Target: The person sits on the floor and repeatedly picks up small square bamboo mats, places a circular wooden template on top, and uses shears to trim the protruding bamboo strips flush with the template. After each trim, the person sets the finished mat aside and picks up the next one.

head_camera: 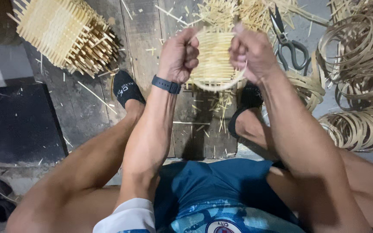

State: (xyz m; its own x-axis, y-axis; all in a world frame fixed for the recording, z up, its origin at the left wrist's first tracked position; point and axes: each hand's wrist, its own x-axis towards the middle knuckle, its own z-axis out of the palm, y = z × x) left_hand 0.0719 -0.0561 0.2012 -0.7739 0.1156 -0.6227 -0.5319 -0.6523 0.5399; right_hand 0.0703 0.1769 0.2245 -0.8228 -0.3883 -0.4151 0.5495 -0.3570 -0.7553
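A small woven bamboo basket point(214, 60) of pale vertical strips hangs in the air between my two hands, above the wooden planks. My left hand point(178, 54), with a dark band on its wrist, is closed in a fist on the basket's left side. My right hand point(250, 49) is closed on the basket's right side, pinching its curved rim strip. Loose strip ends stick up from the basket's top behind my fingers.
A larger woven bamboo frame point(65, 32) lies at the upper left. Black-handled scissors point(288, 41) lie to the right of my hands. Coiled bamboo hoops point(361, 64) pile up at the right. Bamboo slivers litter the planks point(143, 30). My feet in dark shoes point(125, 88) rest below.
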